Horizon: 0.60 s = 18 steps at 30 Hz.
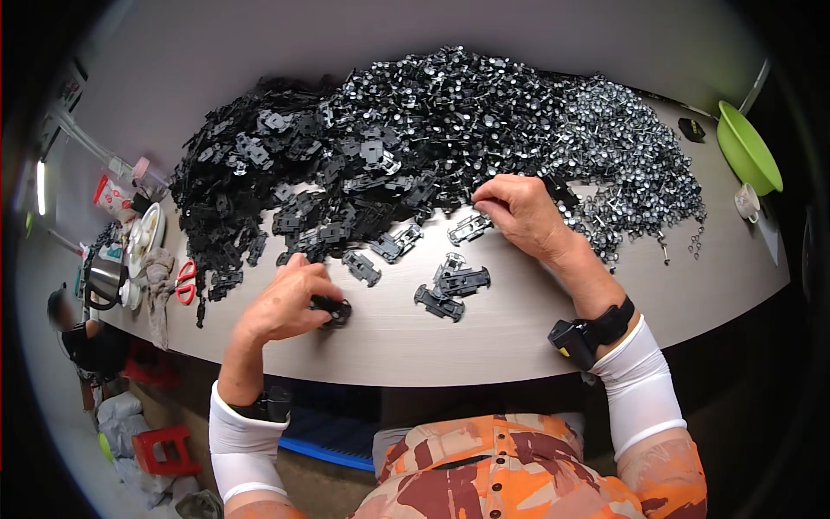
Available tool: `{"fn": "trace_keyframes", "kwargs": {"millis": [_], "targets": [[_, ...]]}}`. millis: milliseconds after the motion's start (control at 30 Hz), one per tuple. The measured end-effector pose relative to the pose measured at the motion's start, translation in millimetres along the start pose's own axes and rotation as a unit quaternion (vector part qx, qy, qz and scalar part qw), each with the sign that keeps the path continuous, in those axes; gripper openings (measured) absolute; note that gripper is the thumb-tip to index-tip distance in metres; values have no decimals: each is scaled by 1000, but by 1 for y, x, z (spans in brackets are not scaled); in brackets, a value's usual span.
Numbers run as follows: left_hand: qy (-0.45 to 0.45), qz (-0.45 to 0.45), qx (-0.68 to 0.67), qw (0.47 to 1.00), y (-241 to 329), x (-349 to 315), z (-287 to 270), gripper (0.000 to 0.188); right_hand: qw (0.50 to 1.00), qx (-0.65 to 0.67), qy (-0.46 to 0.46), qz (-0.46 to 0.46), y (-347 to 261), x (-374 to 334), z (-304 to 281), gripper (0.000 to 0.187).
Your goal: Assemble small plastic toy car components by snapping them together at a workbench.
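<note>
My left hand (296,298) is closed around a small dark part (335,313), blurred, that looks like a black toy car chassis, just above the table's near half. At centre right, my right hand (523,212) has its thumb and fingers pinched together; what is between them is too small to make out. Just below those fingertips lies a grey-black toy car chassis (468,228). Several more chassis (451,290) overlap in a small group between my hands. Another chassis (360,268) lies beside my left hand. Behind it spreads a heap of loose black chassis (251,156).
Wheels on axles (450,104) are piled at the back middle, with small shiny metal parts (622,147) to their right. A green basin (748,147) and white cup (747,203) stand far right. Red-handled scissors (185,282), a cloth (158,290) and a kettle (107,280) sit left.
</note>
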<state>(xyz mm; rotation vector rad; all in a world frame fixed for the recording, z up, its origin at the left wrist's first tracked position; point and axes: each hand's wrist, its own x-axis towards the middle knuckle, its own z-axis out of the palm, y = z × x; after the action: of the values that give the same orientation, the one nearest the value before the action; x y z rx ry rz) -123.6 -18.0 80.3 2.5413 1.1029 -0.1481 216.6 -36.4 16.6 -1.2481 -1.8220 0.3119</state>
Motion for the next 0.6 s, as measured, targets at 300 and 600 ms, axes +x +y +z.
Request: {"fn": "trace_keyframes", "kwargs": {"millis": [300, 600], "targets": [[-212, -61, -42, 974, -51, -26, 7, 16, 1000, 7, -15, -5, -4, 0, 5, 5], [-272, -50, 87, 957, -54, -82, 8, 19, 998, 3, -49, -35, 0, -2, 10, 5]]}}
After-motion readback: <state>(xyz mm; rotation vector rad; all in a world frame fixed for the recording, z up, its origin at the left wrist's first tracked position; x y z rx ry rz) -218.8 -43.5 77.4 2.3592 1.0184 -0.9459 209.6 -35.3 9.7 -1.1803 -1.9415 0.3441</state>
